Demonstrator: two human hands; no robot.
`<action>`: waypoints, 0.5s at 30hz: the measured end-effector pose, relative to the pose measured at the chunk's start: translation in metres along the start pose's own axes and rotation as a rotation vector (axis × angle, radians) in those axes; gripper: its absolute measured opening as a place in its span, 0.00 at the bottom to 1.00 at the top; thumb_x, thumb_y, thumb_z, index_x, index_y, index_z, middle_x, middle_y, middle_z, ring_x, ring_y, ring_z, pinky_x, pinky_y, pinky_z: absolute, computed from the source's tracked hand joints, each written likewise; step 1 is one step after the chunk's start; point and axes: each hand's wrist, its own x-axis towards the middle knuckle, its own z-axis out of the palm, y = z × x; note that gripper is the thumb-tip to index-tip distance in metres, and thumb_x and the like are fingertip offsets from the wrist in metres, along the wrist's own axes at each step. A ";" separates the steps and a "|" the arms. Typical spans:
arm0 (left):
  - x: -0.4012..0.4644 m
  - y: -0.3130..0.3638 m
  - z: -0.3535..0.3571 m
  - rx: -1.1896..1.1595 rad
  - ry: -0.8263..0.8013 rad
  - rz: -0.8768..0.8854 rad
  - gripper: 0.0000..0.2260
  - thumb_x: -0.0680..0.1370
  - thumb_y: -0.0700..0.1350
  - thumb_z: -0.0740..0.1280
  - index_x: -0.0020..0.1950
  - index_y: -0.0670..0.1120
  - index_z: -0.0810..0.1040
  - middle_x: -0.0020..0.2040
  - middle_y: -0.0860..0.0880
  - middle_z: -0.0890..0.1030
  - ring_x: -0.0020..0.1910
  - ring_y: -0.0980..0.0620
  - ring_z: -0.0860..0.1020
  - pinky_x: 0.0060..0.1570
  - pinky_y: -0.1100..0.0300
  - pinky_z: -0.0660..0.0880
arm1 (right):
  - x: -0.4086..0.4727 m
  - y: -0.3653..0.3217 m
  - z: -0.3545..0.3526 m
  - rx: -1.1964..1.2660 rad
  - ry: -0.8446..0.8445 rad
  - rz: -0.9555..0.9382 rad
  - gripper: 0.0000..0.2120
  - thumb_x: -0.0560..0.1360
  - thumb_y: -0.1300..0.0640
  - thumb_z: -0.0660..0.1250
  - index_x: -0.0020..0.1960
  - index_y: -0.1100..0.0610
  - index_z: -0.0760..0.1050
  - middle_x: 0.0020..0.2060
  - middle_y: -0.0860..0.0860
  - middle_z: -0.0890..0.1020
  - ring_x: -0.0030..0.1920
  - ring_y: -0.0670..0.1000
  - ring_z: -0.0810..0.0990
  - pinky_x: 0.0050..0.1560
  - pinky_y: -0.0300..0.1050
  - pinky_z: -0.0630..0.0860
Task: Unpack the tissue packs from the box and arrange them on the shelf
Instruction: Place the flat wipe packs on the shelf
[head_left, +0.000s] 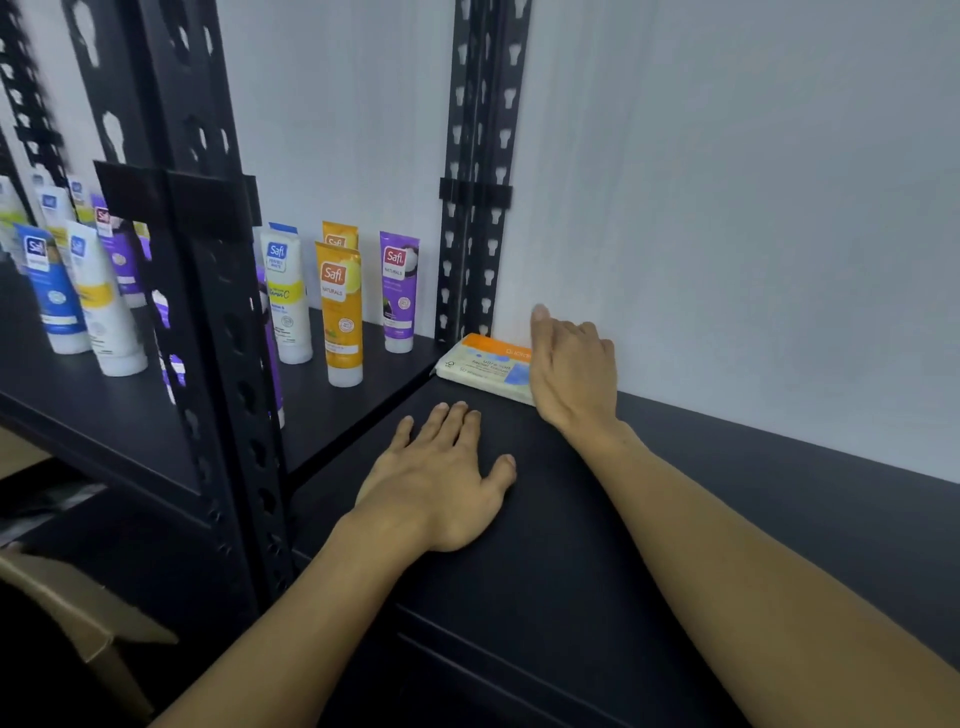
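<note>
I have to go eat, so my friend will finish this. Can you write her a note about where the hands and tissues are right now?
Left hand: flat and open on the black shelf, holding nothing.
Right hand: over the right end of the tissue pack, fingers loosely curled; whether it grips cannot be told.
Tissue pack: lying flat in the shelf's back left corner, against the wall.
Done: one pack placed.
Left: a cardboard box shows at lower left, its contents hidden. Fetch any remaining packs and line them up beside the first.
</note>
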 end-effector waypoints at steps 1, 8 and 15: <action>0.000 0.000 0.000 -0.004 0.002 -0.001 0.33 0.84 0.63 0.43 0.84 0.48 0.42 0.84 0.52 0.41 0.81 0.55 0.39 0.80 0.51 0.37 | -0.003 0.006 -0.006 0.000 -0.008 0.050 0.23 0.86 0.52 0.44 0.60 0.61 0.75 0.45 0.54 0.80 0.51 0.59 0.76 0.55 0.55 0.70; -0.002 0.000 -0.003 -0.028 0.006 -0.004 0.33 0.84 0.64 0.45 0.84 0.47 0.44 0.84 0.51 0.43 0.82 0.54 0.41 0.80 0.49 0.40 | -0.043 0.061 -0.041 -0.106 -0.337 0.371 0.13 0.82 0.53 0.53 0.52 0.56 0.76 0.57 0.56 0.82 0.59 0.59 0.76 0.62 0.55 0.69; -0.006 0.002 -0.006 -0.057 0.038 -0.013 0.34 0.83 0.64 0.48 0.84 0.47 0.49 0.84 0.51 0.47 0.82 0.54 0.45 0.81 0.50 0.43 | -0.093 0.067 -0.092 -0.126 -0.587 0.390 0.26 0.85 0.43 0.48 0.81 0.47 0.58 0.82 0.50 0.55 0.81 0.53 0.50 0.78 0.62 0.45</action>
